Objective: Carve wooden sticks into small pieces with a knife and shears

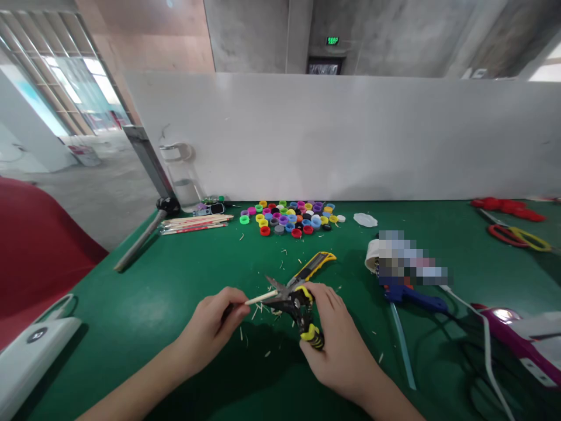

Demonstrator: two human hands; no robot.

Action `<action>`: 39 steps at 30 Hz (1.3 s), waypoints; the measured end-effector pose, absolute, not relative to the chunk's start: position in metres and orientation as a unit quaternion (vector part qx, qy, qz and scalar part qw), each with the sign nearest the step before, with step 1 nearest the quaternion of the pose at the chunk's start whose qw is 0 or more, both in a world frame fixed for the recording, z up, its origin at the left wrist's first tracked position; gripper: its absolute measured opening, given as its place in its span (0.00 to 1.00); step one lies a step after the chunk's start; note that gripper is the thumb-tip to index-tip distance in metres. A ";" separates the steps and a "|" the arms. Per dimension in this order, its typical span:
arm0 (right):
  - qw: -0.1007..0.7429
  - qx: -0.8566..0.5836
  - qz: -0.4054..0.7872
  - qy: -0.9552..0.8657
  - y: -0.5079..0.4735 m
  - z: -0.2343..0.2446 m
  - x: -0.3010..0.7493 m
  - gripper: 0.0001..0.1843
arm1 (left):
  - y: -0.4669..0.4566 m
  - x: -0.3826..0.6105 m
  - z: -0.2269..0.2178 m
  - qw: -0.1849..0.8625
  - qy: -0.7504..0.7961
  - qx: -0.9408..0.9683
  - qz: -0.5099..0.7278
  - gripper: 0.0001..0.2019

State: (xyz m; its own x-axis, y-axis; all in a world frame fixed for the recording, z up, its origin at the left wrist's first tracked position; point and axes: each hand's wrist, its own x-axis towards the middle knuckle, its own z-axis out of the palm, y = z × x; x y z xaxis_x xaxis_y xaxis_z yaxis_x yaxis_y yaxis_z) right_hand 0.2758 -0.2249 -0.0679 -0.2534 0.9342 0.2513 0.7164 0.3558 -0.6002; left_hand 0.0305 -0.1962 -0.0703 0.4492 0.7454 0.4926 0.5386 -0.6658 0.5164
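Note:
My left hand pinches one end of a thin pale wooden stick. Wrapped round the yellow-and-black handles of a pair of pliers is my right hand. The pliers' dark jaws are spread, and the stick's far end lies between them. Just behind the jaws, a yellow utility knife rests on the green table. Small wood shavings lie scattered beneath and around the stick.
Several coloured bottle caps lie at the back by the white partition. Wooden sticks are bundled to their left. A blue glue gun, scissors and a magenta-and-white device with cables occupy the right. A white box stands at left.

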 end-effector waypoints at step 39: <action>0.295 -0.530 0.143 -0.782 -0.226 -0.065 0.275 0.30 | -0.191 0.030 -0.069 0.072 0.329 0.874 0.352 0.04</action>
State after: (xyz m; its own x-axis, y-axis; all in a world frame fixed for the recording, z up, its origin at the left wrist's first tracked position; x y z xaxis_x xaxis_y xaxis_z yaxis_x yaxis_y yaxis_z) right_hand 0.2753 -0.2265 -0.0653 -0.2640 0.9131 0.3106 0.7444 0.3977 -0.5365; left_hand 0.0300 -0.1915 -0.0691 0.5364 0.6244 0.5678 0.5235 -0.7739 0.3564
